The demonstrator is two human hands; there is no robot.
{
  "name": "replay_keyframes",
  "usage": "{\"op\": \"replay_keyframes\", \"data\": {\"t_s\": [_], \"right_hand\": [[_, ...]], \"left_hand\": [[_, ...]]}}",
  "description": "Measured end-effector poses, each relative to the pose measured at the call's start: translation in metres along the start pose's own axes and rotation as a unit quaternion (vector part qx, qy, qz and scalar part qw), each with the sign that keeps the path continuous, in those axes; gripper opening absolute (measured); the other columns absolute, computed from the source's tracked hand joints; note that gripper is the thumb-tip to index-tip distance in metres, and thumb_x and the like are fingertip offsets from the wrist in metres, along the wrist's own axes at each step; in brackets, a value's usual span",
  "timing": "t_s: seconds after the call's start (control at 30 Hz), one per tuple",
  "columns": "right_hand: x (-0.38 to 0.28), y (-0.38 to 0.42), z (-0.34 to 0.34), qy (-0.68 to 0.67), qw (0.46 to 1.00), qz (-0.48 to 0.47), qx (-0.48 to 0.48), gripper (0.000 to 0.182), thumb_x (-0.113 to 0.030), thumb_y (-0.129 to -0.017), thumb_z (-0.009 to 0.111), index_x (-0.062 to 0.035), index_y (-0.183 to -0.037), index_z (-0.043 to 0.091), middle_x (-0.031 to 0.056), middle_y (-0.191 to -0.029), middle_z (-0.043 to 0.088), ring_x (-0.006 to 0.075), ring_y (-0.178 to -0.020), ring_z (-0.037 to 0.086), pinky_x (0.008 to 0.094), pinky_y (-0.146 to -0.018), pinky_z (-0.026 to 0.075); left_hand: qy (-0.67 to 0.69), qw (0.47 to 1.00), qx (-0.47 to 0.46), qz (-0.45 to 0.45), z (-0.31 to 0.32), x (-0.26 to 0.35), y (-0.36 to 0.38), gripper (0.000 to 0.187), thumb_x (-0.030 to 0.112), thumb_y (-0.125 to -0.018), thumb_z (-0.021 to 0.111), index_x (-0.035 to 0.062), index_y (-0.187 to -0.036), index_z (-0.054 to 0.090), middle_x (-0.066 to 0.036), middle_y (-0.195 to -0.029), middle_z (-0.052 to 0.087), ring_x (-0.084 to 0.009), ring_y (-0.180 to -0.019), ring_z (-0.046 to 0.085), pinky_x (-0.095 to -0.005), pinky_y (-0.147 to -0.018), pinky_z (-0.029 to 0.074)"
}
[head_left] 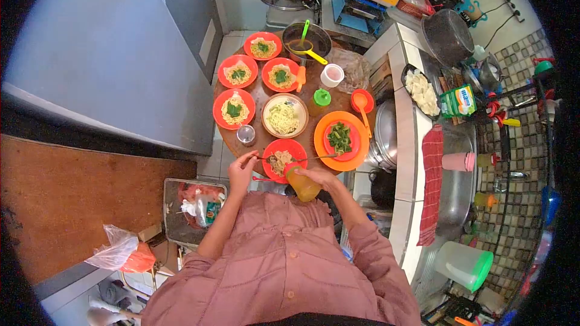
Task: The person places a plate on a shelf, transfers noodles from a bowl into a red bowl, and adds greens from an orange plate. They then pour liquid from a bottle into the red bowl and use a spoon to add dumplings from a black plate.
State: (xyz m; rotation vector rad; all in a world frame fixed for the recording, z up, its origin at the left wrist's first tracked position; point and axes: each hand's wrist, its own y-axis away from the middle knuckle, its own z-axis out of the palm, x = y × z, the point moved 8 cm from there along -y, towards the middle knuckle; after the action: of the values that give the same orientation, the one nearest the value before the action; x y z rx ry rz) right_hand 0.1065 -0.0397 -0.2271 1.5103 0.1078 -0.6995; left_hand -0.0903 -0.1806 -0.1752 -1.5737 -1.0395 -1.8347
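Brown tbl [312, 75]; sink [453, 205], tiled wall [513, 205] R. L fingers [246, 158] pinch utensil [262, 158], R fingers [304, 172] hold btl [306, 188].

Surfaces near the right grip [318, 177] and left grip [241, 168].
Right: bottle [305, 187], smooth translucent plastic. Left: thin utensil [261, 158], apparently metal. Between: bowl [273, 147], glossy plastic. Right of both: towel [431, 187], matt cloth; sink [454, 205], smooth metal.

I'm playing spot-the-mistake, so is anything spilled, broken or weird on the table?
Nothing looks clearly spilled or broken. Slightly untidy, though: the yellow-handled mesh strainer lies slanted across the round black pan, and a crumpled clear plastic bag is bunched behind it.
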Motion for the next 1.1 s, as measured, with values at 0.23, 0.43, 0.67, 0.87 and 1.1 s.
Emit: {"op": "replay_keyframes", "data": {"t_s": [0.23, 0.43, 0.67, 0.87, 1.1], "right_hand": [[0.013, -0.011, 0.003, -0.082, 0.996, -0.019, -0.035, 0.061, -0.048, -0.073, 0.063, 0.0024, -0.106, 0.055, 0.0121, -0.097, 0.062, 0.0206, -0.084, 0.061, 0.0307, -0.073, 0.049], [-0.005, 0.019, 0.015, -0.111, 0.993, -0.002, -0.047, 0.059, -0.046, -0.076, 0.061, 0.0017, -0.109, 0.053, 0.0117, -0.101, 0.061, 0.0200, -0.087, 0.061, 0.0314, -0.075, 0.049], [0.001, 0.018, 0.008, -0.056, 0.998, 0.015, -0.026, 0.059, -0.046, -0.076, 0.061, 0.0017, -0.111, 0.053, 0.0118, -0.102, 0.061, 0.0210, -0.087, 0.061, 0.0319, -0.076, 0.049], [0.007, 0.013, 0.000, -0.050, 0.998, -0.007, -0.037, 0.064, -0.050, -0.073, 0.062, 0.0036, -0.107, 0.055, 0.0132, -0.100, 0.061, 0.0212, -0.085, 0.062, 0.0317, -0.074, 0.049], [0.008, 0.017, -0.002, -0.066, 0.998, -0.008, -0.017, 0.062, -0.050, -0.074, 0.061, 0.0034, -0.105, 0.055, 0.0126, -0.098, 0.061, 0.0202, -0.083, 0.062, 0.0317, -0.072, 0.050]], "left_hand": [[-0.015, 1.000, -0.007, 0.002, 0.001, 0.006, 0.000, 0.020, 0.007, -0.082, 0.056, 0.0004, -0.099, 0.062, -0.003, -0.086, 0.064, -0.0066, -0.076, 0.059, -0.0188, -0.065, 0.044], [-0.018, 1.000, -0.001, 0.010, 0.002, 0.019, 0.001, 0.020, 0.007, -0.082, 0.056, 0.0000, -0.099, 0.062, -0.004, -0.087, 0.064, -0.0079, -0.078, 0.059, -0.0196, -0.068, 0.045], [0.011, 1.000, -0.002, 0.002, 0.002, 0.012, -0.001, 0.019, 0.006, -0.082, 0.056, -0.0003, -0.099, 0.062, -0.006, -0.089, 0.064, -0.0094, -0.079, 0.059, -0.0204, -0.070, 0.045], [-0.015, 1.000, -0.002, 0.007, 0.001, 0.005, -0.004, 0.020, 0.006, -0.082, 0.056, -0.0005, -0.100, 0.062, -0.005, -0.088, 0.064, -0.0085, -0.078, 0.059, -0.0202, -0.068, 0.045], [0.000, 1.000, -0.005, 0.010, 0.006, 0.003, -0.005, 0.020, 0.007, -0.082, 0.056, -0.0001, -0.100, 0.062, -0.005, -0.086, 0.064, -0.0062, -0.075, 0.057, -0.0191, -0.066, 0.044]]}}
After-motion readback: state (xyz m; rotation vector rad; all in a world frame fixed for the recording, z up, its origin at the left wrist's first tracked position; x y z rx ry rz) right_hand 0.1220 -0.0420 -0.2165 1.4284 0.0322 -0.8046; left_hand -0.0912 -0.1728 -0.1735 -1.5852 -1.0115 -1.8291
